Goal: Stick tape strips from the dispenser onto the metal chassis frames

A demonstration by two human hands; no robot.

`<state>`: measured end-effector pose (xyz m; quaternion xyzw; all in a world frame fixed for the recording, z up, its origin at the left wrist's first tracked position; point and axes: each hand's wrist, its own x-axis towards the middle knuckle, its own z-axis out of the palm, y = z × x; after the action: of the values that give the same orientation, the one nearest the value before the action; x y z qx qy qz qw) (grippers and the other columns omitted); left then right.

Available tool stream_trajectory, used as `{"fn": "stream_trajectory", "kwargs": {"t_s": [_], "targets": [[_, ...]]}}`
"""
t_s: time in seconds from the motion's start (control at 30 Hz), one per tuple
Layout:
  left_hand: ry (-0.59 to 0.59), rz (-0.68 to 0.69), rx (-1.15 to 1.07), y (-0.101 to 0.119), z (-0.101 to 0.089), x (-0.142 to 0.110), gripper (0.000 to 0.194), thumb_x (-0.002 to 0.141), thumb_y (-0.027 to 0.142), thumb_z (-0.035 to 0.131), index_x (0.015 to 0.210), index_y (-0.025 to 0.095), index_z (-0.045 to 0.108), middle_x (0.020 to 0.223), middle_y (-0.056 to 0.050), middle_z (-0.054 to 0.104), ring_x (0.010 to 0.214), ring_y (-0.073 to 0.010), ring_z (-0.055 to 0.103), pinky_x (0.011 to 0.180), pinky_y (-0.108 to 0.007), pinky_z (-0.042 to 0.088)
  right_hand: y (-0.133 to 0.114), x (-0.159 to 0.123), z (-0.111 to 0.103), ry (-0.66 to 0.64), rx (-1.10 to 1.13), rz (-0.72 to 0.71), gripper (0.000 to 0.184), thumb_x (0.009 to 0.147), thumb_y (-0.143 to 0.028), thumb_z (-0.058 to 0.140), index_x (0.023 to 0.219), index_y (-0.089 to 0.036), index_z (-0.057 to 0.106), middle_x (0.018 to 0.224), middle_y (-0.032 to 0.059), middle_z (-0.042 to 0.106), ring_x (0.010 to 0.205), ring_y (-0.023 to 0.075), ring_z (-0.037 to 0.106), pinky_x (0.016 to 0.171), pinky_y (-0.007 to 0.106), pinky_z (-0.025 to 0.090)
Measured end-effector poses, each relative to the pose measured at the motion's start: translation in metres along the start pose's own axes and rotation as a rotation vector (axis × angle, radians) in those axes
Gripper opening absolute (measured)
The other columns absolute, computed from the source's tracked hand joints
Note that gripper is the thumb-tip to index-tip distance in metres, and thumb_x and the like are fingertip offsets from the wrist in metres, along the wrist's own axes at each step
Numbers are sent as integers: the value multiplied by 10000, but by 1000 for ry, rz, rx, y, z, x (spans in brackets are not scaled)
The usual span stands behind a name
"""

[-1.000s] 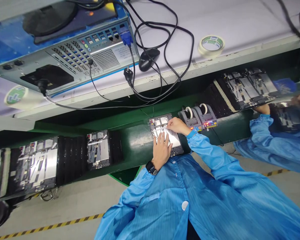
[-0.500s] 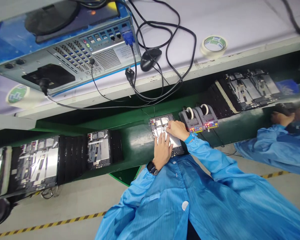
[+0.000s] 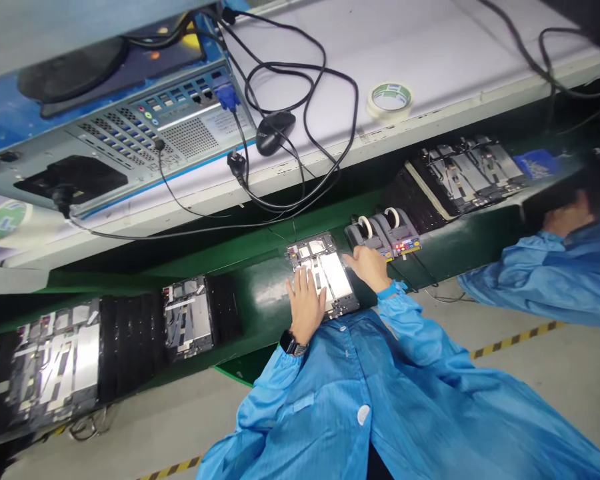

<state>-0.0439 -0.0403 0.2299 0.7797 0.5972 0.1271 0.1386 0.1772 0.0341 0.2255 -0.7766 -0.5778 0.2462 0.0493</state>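
Note:
An opened tablet (image 3: 339,279), its silver and black inner parts showing, lies on the green bench in front of my body. My left hand (image 3: 305,301) rests flat on its left side with the fingers spread, a watch on the wrist. Just off the tablet's right edge is my right hand (image 3: 371,267), its fingers curled and one digit reaching toward the edge. Whether anything small sits in those curled fingers cannot be made out. Beyond the right hand stand two grey tape dispensers (image 3: 399,233) with white tape rolls and lit displays.
More opened tablets (image 3: 187,317) lie to the left and further tablets (image 3: 475,173) at the right. Black cables (image 3: 353,120) hang over the shelf edge, near a mouse (image 3: 275,133) and a tape roll (image 3: 391,100). A co-worker's sleeve (image 3: 515,273) is at the right.
My right hand has moved off the tablet's surface to its right side, toward the tape dispensers. My left hand stays on the tablet. The whole view has shifted slightly.

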Motion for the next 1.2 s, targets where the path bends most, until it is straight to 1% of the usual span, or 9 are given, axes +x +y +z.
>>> {"fn": "stream_trajectory", "kwargs": {"t_s": [0.07,0.17,0.23,0.3,0.53,0.7,0.83,0.97,1.2], "targets": [[15,-20,-15,-2,-1,0,632,1025,384,469,1589,113,381,1650,-218,394,1591,-386,240,1270,-675,179,51,-8,7,88,185,135,335,952,-497,614,821,-201,703,832,102,756,894,252,721,760,293,477],[43,-57,-21,-2,0,-2,662,1011,397,492,1586,91,371,1641,-241,397,1587,-406,232,1260,-693,165,120,-15,23,223,686,500,240,839,-395,713,723,-204,625,647,21,669,682,191,651,620,249,466],[48,-69,-9,-1,1,-3,675,1010,402,490,1591,85,355,1648,-247,381,1581,-421,230,1249,-713,155,152,-14,33,306,954,705,246,798,-369,740,709,-211,574,551,-26,584,542,150,564,516,227,438],[41,-64,13,0,2,-4,682,1010,405,487,1593,81,347,1655,-251,366,1575,-431,233,1241,-727,151,171,-7,40,357,1068,785,251,798,-355,740,729,-214,543,534,-45,558,477,119,511,464,207,426],[48,-51,15,-2,3,0,638,988,394,513,1549,103,416,1609,-250,431,1529,-422,327,1225,-699,244,180,23,52,450,1285,814,153,789,-235,719,776,-186,575,585,-32,611,504,95,572,453,156,455],[71,-27,-54,-9,5,4,608,980,382,536,1522,122,448,1583,-237,455,1510,-413,356,1214,-650,310,188,21,57,567,1300,892,124,771,-192,692,764,-189,569,525,-67,533,467,94,542,432,157,434],[74,-13,-82,-13,7,4,581,980,358,540,1508,129,459,1580,-226,454,1510,-400,355,1225,-624,315,195,18,62,635,1332,931,83,840,-215,620,835,-206,537,609,-52,596,535,104,608,498,175,511],[65,-8,-78,-14,7,4,573,970,338,552,1495,121,472,1583,-234,443,1510,-401,349,1231,-625,313,196,31,72,678,1474,878,234,798,-229,723,893,-224,509,726,-35,665,680,135,688,616,247,608],[70,5,-78,-15,6,3,555,976,330,544,1489,133,466,1589,-222,436,1510,-406,351,1223,-625,325,204,52,92,710,1528,899,380,734,-95,743,921,-232,442,684,-68,596,633,96,636,619,204,607]]}}
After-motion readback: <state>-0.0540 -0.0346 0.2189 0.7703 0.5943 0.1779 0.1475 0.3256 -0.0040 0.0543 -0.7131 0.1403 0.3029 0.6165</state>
